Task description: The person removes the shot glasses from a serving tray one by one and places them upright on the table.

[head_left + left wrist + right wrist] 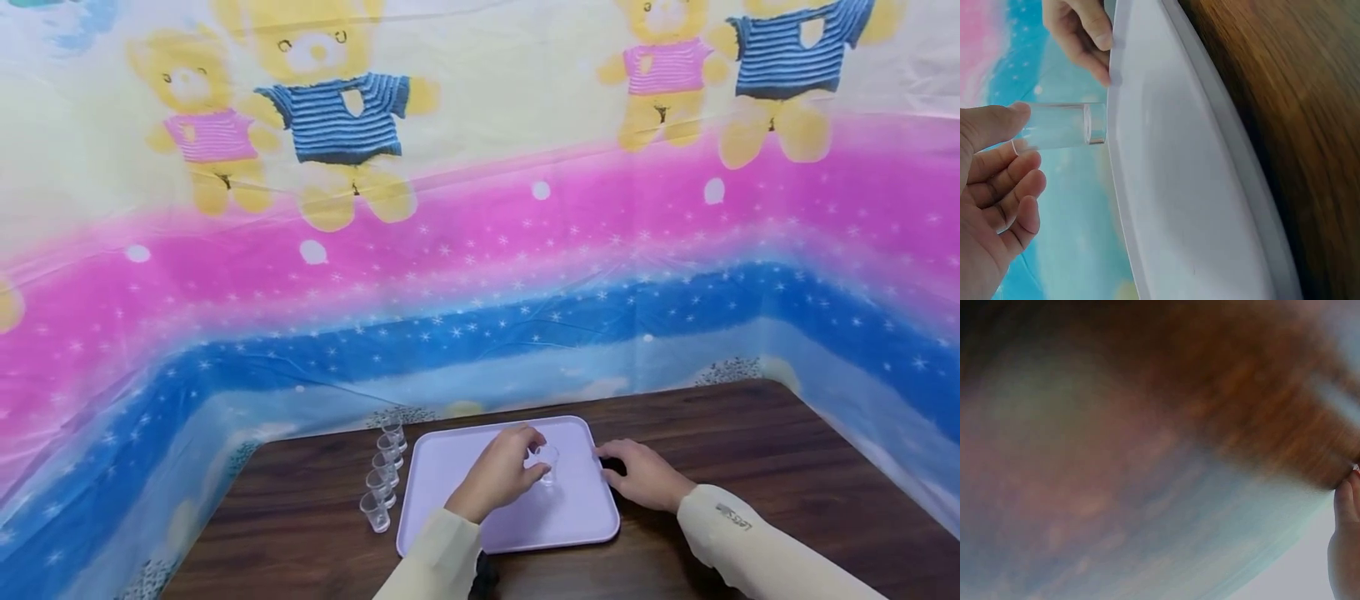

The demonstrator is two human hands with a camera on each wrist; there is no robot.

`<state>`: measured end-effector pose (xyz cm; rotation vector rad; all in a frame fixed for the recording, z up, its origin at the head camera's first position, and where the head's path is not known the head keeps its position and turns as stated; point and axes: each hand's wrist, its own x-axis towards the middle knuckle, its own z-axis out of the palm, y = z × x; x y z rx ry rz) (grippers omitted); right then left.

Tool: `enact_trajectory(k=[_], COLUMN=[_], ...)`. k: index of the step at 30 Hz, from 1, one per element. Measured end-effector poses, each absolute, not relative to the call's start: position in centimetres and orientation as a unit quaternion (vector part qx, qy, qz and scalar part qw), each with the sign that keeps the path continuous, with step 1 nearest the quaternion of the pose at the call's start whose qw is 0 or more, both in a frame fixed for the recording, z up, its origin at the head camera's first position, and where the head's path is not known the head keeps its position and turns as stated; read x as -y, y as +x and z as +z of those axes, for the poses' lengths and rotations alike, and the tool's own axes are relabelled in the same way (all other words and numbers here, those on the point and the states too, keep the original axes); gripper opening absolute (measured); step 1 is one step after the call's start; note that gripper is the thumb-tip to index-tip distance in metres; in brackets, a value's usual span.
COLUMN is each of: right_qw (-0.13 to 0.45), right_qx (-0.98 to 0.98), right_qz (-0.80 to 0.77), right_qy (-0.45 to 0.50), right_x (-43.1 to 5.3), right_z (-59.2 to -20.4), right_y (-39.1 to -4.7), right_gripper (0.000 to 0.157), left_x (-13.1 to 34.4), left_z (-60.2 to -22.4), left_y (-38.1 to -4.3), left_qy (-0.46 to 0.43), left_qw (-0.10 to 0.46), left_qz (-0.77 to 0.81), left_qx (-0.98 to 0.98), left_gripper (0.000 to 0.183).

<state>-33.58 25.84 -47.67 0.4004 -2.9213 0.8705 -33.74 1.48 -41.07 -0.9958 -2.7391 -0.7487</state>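
Note:
My left hand (501, 473) is over the lavender tray (450, 454), pinching a small clear plastic cup (549, 468) near its rim. In the left wrist view, the left hand's (997, 169) thumb and fingers meet the top of the upright cup (1057, 125). Whether its base touches the tray (1172, 156) cannot be made out. At the tray's right edge, my right hand (643, 477) touches the rim with fingertips and thumb. Only part of the right hand (1346, 544) shows in the blurred right wrist view.
Several matching clear cups (377, 510) stand in a row just left of the tray. Everything sits on a dark wooden table (720, 433). A printed cloth (480, 233) with bears hangs behind the table. A small black object (483, 577) shows beside the left sleeve.

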Motion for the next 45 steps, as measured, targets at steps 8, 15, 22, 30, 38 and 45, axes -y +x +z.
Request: enact_trajectory(k=[8, 15, 22, 30, 38, 45], right_qw=[0.026, 0.028, 0.03, 0.025, 0.019, 0.018], right_qx=[0.947, 0.948, 0.948, 0.951, 0.953, 0.952], right_qz=[0.295, 0.291, 0.29, 0.283, 0.279, 0.279], right_qy=[0.125, 0.127, 0.129, 0.124, 0.121, 0.12], right_x=[-26.1, -26.0, -26.1, -26.0, -25.9, -25.6], right_z=[-48.0, -47.9, -48.0, -47.8, -47.7, -47.6], right_y=[-33.9, -33.8, -33.9, -34.0, -34.1, -34.3], right_gripper=[0.035, 0.035, 0.036, 0.036, 0.037, 0.037], left_x=[1.1, 4.4, 7.5, 11.4, 15.2, 18.0], left_z=[-40.7, -40.2, -39.3, -38.5, -38.5, -39.0], left_y=[-33.4, -32.2, -31.2, -30.4, -29.3, -28.2], left_qy=[-0.335, -0.35, -0.34, -0.292, -0.231, -0.174], left_qw=[0.073, 0.095, 0.119, 0.16, 0.174, 0.151], left_qz=[-0.248, -0.244, -0.245, -0.23, -0.25, -0.234], left_qx=[0.906, 0.899, 0.9, 0.914, 0.924, 0.945], left_gripper=[0.025, 0.023, 0.022, 0.024, 0.023, 0.023])
